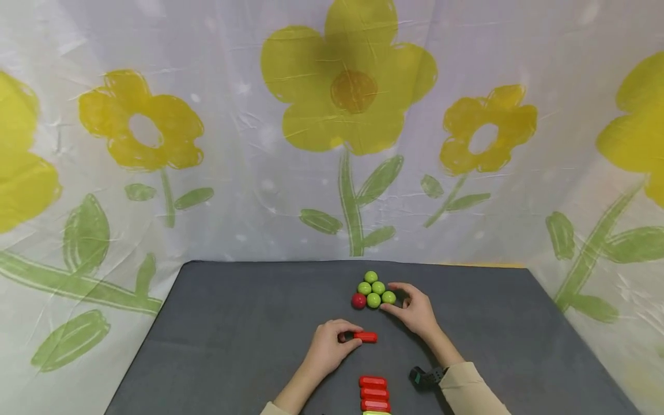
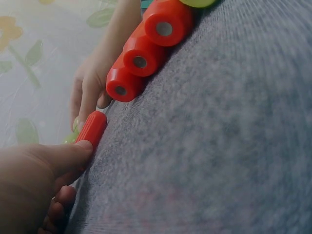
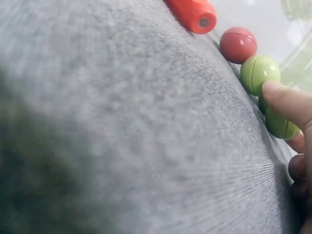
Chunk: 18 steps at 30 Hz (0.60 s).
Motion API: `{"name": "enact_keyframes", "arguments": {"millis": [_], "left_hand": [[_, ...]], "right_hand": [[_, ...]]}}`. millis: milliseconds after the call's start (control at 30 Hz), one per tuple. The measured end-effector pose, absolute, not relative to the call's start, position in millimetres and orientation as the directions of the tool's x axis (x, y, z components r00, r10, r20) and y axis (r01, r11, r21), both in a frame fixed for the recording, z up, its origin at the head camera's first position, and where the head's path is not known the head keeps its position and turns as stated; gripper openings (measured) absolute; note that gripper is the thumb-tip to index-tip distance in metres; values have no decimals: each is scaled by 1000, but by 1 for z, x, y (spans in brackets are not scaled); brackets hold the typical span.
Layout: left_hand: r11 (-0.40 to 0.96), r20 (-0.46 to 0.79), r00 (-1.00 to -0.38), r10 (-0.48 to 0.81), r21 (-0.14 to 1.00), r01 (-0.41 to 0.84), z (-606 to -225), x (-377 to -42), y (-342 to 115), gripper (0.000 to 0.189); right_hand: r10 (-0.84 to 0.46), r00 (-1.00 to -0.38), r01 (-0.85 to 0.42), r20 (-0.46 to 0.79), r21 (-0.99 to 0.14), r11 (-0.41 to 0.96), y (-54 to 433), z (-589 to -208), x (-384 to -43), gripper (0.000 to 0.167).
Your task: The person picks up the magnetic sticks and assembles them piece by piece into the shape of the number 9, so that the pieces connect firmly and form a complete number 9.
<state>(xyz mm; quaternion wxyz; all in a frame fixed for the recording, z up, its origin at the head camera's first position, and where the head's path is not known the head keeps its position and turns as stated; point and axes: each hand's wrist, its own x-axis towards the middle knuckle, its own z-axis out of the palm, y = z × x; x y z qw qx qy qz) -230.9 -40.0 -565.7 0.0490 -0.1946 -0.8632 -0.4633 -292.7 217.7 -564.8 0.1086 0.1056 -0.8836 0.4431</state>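
Left hand: From my remote place, I saw the left hand pinch a red rod near its left end, the thumb on one side and a finger on the other.
Held rod: It pointed to the right, between the balls and the row of other rods; whether it touched the table, I could not tell.
Right hand: I saw the right hand reach to the near right corner of the balls, with thumb and index finger apart, around the corner ball. In the right wrist view the thumb tip met a green ball, but I could not tell if the fingers gripped it.
Ball group: Five green balls and one red ball made a triangle on the table, with the red ball at the near left corner.
Rod row: Nearer to the person, three red rods lay side by side, then a lime piece, cut by the frame edge; the left wrist view showed me silvery discs on the ends of these rods.
Right forearm: It wore a black device and a beige sleeve.
Background: A pale cloth with yellow flowers hung behind the table.
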Motion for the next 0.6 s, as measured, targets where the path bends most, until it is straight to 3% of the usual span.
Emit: {"name": "enact_keyframes", "arguments": {"millis": [167,600], "left_hand": [[507,262,-921,289,774,379,-564,-230,-40,18],[502,264,-922,283,779,377,-562,-230,-39,17]], "right_hand": [[-93,-961,-262,261,-743,616,217,-564,-293,45],[-99,-948,-301,304,-741,601,219,-567,-288,44]]}}
